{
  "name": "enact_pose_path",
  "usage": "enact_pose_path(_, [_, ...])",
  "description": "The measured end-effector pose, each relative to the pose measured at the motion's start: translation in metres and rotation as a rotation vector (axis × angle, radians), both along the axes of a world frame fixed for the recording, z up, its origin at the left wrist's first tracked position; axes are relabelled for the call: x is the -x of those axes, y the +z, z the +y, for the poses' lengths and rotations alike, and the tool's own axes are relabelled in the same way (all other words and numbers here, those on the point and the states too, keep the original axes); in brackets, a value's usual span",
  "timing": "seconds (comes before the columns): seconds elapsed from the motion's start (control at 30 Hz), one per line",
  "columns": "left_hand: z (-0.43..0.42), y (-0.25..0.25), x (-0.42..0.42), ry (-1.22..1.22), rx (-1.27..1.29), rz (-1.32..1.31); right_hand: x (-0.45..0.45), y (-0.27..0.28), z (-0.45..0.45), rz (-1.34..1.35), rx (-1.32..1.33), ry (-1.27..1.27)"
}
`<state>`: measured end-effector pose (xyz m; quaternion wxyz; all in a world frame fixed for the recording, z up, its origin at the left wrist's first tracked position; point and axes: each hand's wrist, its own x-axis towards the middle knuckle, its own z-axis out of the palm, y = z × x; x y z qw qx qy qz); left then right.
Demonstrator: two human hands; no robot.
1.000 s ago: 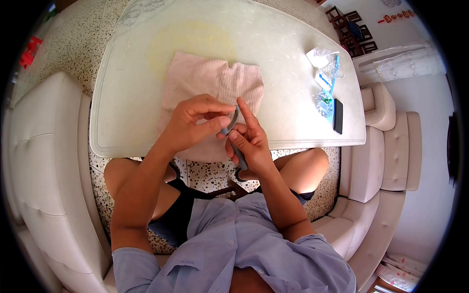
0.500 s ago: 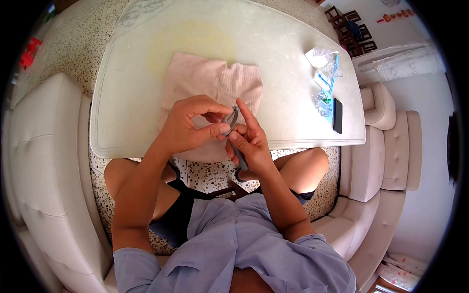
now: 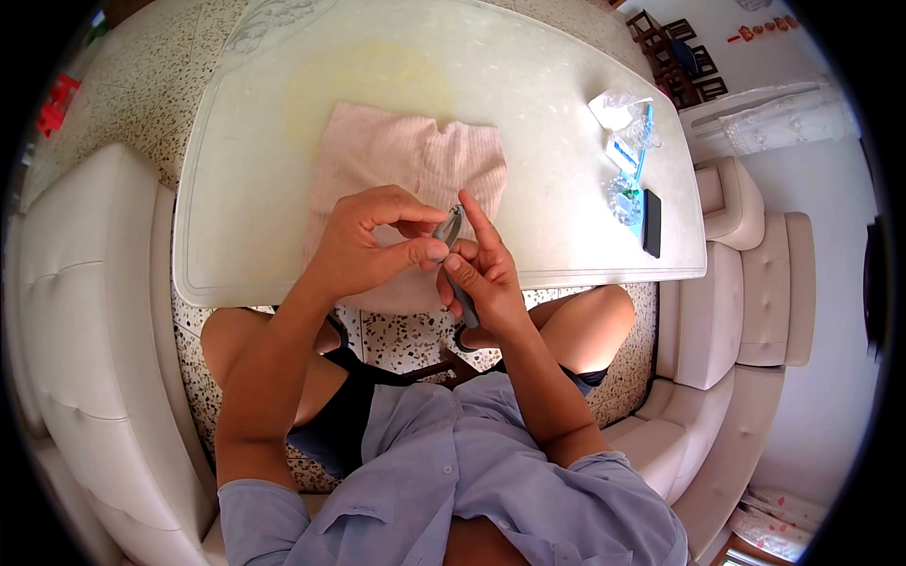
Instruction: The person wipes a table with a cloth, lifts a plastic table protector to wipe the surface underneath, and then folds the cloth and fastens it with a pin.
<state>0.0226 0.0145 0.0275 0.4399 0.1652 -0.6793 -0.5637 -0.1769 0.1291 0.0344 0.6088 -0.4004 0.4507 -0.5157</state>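
In front of me, above the near edge of a pink ribbed cloth (image 3: pixel 406 151), both hands hold one small grey tool with a looped head (image 3: pixel 465 307). Its exact kind is not clear. My right hand (image 3: pixel 486 278) is closed round its handle, with the thumb on top and the index finger stretched along the head. The thumb and fingers of my left hand (image 3: pixel 368 241) pinch the left side of the loop. A small shiny part shows at the tip of the head. The cloth lies spread on the table, and its near end hangs over the edge.
The pale table (image 3: pixel 245 226) spans the view ahead. At its right stand a black phone (image 3: pixel 652 224), a clear plastic item (image 3: pixel 624 200), a white and blue packet (image 3: pixel 623 153) and crumpled plastic (image 3: pixel 615 110). Cream sofas (image 3: pixel 94 302) flank both sides.
Between the two frames the looped head turns slightly in my fingers and looks a little narrower. Both hands stay almost in place.
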Motion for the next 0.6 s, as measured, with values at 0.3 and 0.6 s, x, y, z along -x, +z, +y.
enact_pose_path(0.3, [0.0023,-0.0062,0.0032,0.024,-0.05,0.024,0.0016,-0.0049,-0.0032,-0.018,0.026,0.018])
enact_pose_path(0.6, [0.0027,-0.0019,0.0017,0.014,-0.029,-0.003,0.0013,-0.0034,-0.0043,-0.009,0.017,0.023])
